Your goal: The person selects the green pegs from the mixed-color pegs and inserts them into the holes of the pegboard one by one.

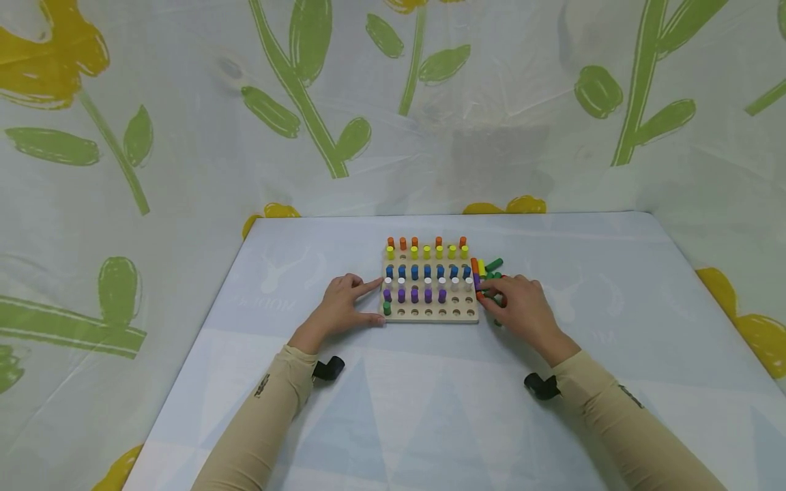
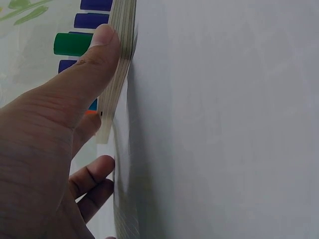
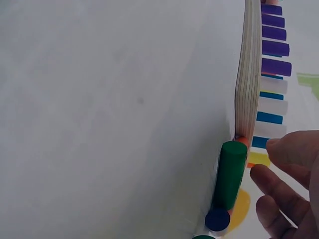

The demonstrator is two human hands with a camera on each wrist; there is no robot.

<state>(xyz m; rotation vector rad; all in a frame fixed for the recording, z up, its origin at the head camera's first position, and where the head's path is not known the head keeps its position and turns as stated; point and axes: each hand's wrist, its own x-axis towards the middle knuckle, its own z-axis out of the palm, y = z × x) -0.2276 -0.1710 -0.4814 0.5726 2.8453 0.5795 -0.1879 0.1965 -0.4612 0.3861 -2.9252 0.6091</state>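
Observation:
A wooden pegboard (image 1: 430,318) lies on the table, with rows of orange, yellow, blue, white and purple pegs standing in it. One green peg (image 1: 387,308) stands at its front left corner. My left hand (image 1: 340,303) touches the board's left side with a stretched index finger, and its thumb presses the front corner by that green peg. On the other side, my right hand (image 1: 522,303) reaches over loose pegs beside the board's right edge. Its thumb and index finger are apart in the right wrist view, with nothing visible between them. A purple peg (image 1: 477,281) lies near its fingertips.
Loose pegs lie right of the board, among them a green peg (image 1: 494,264) and a yellow peg (image 1: 482,267); the right hand partly hides this pile. Several holes stand unfilled in the front rows. A flower-patterned curtain (image 1: 491,136) hangs behind the table.

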